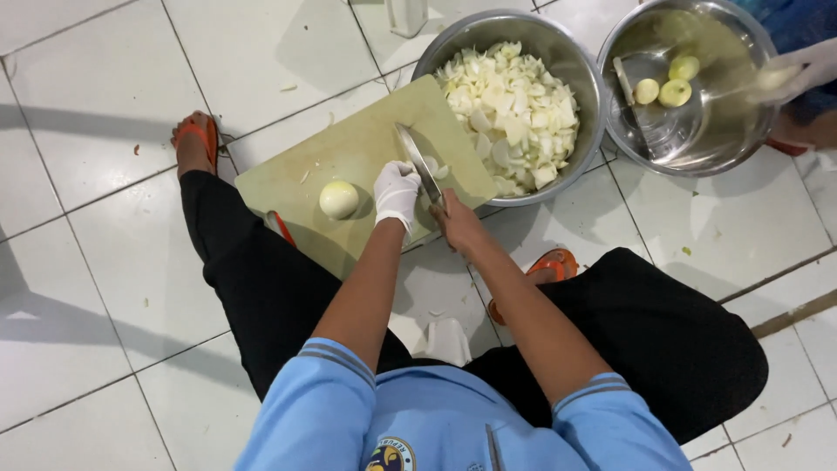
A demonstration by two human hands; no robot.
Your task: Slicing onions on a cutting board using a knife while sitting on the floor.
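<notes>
on cutting board (349, 153): right hand (458, 222) grips knife (418, 161), blade pointing away; gloved left hand (397, 192) pins onion piece (433, 166).

A white glove (397, 192) is covering the left hand, beside a pale cream onion (338, 199) lying on a yellowish-green cutting board (349, 153). Silver bowls (575, 70) are gleaming; white chopped onion (510, 105) is filling one. Orange sandals (202, 135) are showing against white floor tiles (87, 262).

gloved left hand (397, 192) pressed down, bare right hand (457, 223) gripping, fingers curled
</notes>
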